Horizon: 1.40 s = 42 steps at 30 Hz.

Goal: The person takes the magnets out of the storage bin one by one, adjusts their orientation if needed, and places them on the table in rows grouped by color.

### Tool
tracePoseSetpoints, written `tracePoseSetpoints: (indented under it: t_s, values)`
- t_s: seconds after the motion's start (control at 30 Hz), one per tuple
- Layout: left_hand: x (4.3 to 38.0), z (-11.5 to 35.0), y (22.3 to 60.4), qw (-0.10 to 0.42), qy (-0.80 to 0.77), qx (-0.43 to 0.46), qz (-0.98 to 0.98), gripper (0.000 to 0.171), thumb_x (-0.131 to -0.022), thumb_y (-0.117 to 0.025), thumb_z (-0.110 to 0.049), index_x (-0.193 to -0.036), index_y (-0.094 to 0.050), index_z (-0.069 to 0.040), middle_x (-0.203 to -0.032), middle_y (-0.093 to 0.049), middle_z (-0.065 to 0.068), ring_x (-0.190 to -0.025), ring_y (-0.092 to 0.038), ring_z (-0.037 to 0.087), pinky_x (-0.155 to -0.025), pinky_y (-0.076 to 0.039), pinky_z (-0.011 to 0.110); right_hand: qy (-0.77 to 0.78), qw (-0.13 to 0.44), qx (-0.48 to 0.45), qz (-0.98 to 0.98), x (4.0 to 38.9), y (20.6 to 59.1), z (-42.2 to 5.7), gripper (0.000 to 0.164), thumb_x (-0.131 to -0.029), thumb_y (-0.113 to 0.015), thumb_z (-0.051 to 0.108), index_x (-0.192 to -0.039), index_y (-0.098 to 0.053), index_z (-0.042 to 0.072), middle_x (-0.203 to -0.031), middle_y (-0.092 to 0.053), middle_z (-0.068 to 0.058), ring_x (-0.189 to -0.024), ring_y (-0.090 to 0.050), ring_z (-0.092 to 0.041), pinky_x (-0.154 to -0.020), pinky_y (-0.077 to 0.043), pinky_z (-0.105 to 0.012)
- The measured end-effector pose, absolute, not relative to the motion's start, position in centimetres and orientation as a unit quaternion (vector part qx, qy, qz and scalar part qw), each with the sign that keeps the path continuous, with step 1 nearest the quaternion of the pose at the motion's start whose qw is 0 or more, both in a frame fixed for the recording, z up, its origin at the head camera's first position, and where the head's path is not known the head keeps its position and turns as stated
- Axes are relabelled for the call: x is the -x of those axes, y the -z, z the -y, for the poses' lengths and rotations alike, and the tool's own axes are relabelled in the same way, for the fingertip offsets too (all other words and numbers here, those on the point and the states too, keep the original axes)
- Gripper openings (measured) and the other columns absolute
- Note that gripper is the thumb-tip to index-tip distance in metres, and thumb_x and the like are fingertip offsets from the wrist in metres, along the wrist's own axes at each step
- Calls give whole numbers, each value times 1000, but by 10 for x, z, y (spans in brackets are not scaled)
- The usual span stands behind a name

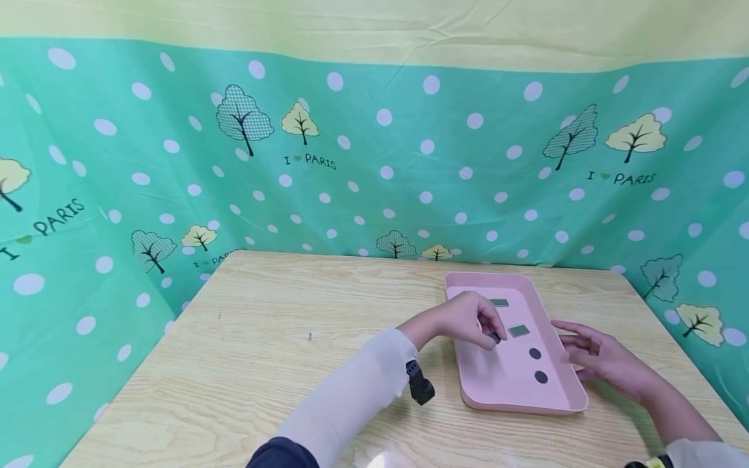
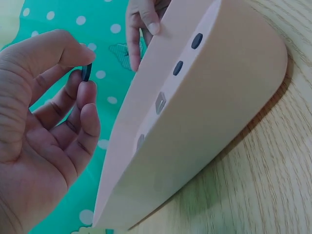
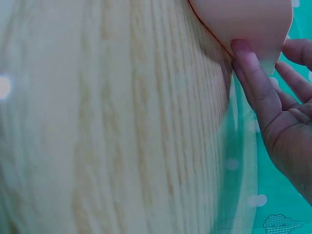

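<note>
My left hand (image 1: 468, 318) hovers over the pink tray (image 1: 480, 396), pinching a small black disc (image 2: 86, 72) between thumb and fingertips. The disc is seen nearly edge-on in the left wrist view. Two more black discs (image 1: 535, 353) lie apart on the tray floor, toward the near right. Farther back are two flat greenish-grey rectangles (image 1: 518, 331), one partly behind my left hand. My right hand (image 1: 608, 364) is at the tray's right side, its fingers fairly straight. A finger (image 3: 246, 53) presses on the outer wall in the right wrist view.
The tray stands on a light wood-grain table (image 1: 246, 364), toward its right side. A green dotted cloth (image 1: 363, 143) printed with trees hangs behind and beside the table. A black wrist camera (image 1: 419, 383) sticks out under my left forearm near the tray's left wall.
</note>
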State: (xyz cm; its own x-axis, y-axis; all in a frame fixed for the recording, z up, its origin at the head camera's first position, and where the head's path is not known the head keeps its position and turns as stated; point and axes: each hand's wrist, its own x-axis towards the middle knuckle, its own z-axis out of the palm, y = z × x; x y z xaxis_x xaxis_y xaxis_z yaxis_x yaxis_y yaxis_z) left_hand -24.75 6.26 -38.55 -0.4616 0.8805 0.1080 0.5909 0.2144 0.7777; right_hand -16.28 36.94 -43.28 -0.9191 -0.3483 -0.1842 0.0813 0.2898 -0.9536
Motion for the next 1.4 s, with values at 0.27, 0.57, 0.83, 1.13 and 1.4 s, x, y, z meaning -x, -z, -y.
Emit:
tracePoseSetpoints:
  t_s: [0.27,0.57,0.83,1.13,1.4]
  values:
    - [248,-48,385,161,-439,-478,-744,15,-77,-73,6,-91,-76,2,-85,-68,-1,-72,-59,2,-72,-53,19,593,181,87,-780,162,433,-368,59,-101,-53,13,-153,-27,9,-126,-60,0,-106,-63,-10,-80,-57,-45]
    - [249,-29,380,142,-449,-452,-758,15,-76,-73,2,-90,-76,0,-83,-67,-6,-74,-60,3,-71,-54,23,588,180,85,-784,162,431,-368,60,-101,-53,14,-154,-24,7,-129,-57,-5,-106,-62,-9,-80,-56,-45]
    - [249,-13,385,126,-478,-437,-752,14,-75,-73,4,-88,-76,1,-81,-67,-3,-72,-59,5,-69,-54,23,582,178,74,-790,163,432,-369,62,-100,-55,16,-154,-24,6,-131,-56,-12,-106,-62,-7,-80,-57,-44]
    - [255,6,397,109,-487,-412,-762,14,-73,-73,4,-88,-75,4,-79,-65,-4,-70,-59,6,-67,-54,25,572,176,72,-798,164,431,-368,63,-101,-55,17,-153,-23,5,-134,-53,-17,-105,-63,-7,-80,-57,-44]
    - [261,24,406,104,-505,-381,-768,14,-76,-71,5,-89,-74,6,-83,-68,-2,-72,-61,6,-69,-55,28,578,176,78,-793,163,431,-368,62,-101,-54,16,-153,-24,6,-131,-56,-10,-105,-63,-7,-80,-57,-44]
